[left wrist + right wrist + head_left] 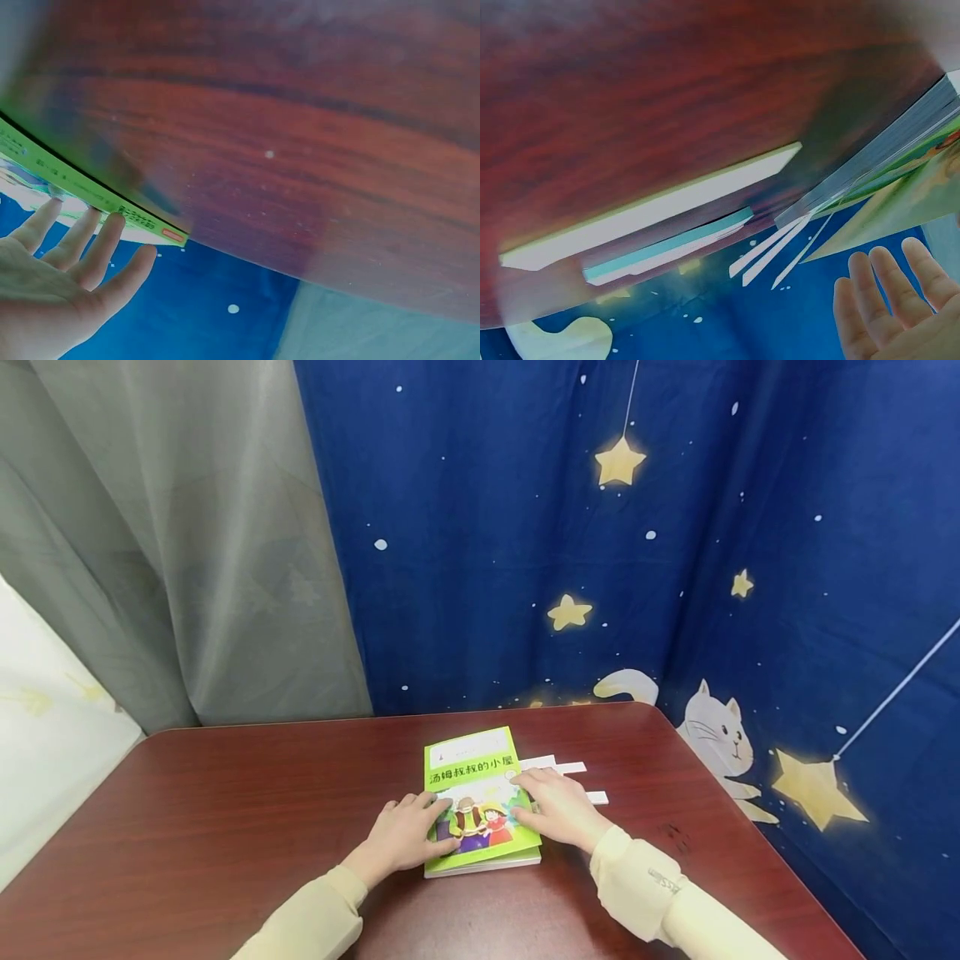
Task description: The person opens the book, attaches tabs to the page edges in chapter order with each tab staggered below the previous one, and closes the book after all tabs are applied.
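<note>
A paperback book (480, 756) with a bright green illustrated cover lies on the table, its front cover slightly raised along the right and lower sides. My left hand (405, 831) rests along the book's left edge with fingers spread; in the left wrist view its fingertips reach the green spine (97, 191). At the right edge is my right hand (558, 802), fingers over the cover's side. The right wrist view shows those fingers (874, 281) fairly straight beside the lifted cover (900, 206). Several thin white strips (769, 251) stick out from the pages.
Beside the book's right side, a long pale strip (660, 202) and a teal-and-white strip (671, 244) lie on the dark red wooden table (225, 827). Behind stand a grey curtain (247, 527) and a blue star-patterned curtain (480, 527).
</note>
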Tool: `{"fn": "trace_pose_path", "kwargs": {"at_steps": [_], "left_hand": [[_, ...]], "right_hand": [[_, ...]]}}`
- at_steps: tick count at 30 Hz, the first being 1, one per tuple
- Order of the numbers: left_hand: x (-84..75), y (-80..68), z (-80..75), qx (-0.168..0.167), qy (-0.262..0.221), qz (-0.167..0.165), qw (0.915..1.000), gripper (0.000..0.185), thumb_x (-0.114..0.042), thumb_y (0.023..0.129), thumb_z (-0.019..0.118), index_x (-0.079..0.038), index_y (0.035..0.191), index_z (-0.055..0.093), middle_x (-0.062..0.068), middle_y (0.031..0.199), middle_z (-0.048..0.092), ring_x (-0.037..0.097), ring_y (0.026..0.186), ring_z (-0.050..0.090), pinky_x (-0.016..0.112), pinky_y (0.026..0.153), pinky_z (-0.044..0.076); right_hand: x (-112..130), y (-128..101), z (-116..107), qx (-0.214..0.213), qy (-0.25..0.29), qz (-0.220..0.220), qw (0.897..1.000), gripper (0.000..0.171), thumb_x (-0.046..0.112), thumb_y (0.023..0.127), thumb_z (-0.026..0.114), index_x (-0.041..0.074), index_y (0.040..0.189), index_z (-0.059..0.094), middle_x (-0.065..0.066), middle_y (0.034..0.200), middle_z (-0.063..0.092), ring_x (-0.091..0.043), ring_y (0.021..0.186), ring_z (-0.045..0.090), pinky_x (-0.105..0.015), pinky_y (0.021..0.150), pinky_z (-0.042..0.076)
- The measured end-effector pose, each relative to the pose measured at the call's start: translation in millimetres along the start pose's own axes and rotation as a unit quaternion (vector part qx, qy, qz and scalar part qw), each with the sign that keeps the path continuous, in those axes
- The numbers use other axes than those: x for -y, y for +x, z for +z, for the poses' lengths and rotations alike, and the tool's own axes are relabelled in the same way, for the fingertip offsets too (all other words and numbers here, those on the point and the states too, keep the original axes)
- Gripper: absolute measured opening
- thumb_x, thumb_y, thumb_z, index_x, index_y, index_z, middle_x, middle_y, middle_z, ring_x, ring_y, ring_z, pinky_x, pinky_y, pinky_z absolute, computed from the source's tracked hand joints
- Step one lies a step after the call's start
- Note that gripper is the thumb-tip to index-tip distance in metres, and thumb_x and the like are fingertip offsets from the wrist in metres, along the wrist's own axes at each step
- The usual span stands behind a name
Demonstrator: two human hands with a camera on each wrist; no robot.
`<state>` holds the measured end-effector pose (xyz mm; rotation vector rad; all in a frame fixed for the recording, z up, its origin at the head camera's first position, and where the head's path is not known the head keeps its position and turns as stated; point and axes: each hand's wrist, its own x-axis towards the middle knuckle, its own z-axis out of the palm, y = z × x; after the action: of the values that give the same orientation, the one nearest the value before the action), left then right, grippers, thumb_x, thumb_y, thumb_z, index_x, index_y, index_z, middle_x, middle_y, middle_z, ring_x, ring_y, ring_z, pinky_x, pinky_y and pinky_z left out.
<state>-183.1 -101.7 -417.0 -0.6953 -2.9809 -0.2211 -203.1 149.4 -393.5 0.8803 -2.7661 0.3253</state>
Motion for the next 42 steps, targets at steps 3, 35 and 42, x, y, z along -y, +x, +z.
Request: {"fn": "trace_pose_path", "kwargs": {"at_steps": [3, 35, 42], "left_hand": [[2.7, 5.9, 1.1, 0.001, 0.002, -0.006, 1.0, 0.07, -0.064, 0.07, 0.053, -0.015, 0.122, 0.053, 0.008, 0.116, 0.05, 0.027, 0.099, 0.047, 0.048, 0.078, 0.037], [2.1, 17.9, -0.6, 0.016, 0.005, -0.013, 0.9998, 0.077, -0.067, 0.065, 0.057, -0.013, 0.119, 0.055, 0.01, 0.113, 0.051, 0.028, 0.095, 0.049, 0.052, 0.079, 0.035], [2.5, 18.7, -2.0, 0.029, 0.004, -0.019, 0.9994, 0.077, -0.067, 0.065, 0.056, -0.013, 0.119, 0.055, 0.011, 0.116, 0.049, 0.029, 0.097, 0.048, 0.054, 0.081, 0.033]], "right_hand": [[2.0, 5.9, 3.2, 0.011, -0.016, -0.002, 1.0, 0.049, 0.042, 0.076, 0.061, 0.013, 0.116, 0.056, -0.005, 0.115, 0.055, -0.022, 0.105, 0.049, -0.041, 0.08, 0.042], [0.1, 20.0, 25.5, 0.073, -0.033, 0.001, 0.997, 0.048, 0.047, 0.076, 0.059, 0.014, 0.11, 0.06, -0.003, 0.11, 0.055, -0.02, 0.097, 0.049, -0.039, 0.072, 0.044], [-0.2, 21.4, 26.2, 0.071, -0.035, -0.008, 0.997, 0.046, 0.047, 0.076, 0.058, 0.013, 0.108, 0.061, -0.004, 0.108, 0.056, -0.02, 0.096, 0.049, -0.038, 0.071, 0.045]]}}
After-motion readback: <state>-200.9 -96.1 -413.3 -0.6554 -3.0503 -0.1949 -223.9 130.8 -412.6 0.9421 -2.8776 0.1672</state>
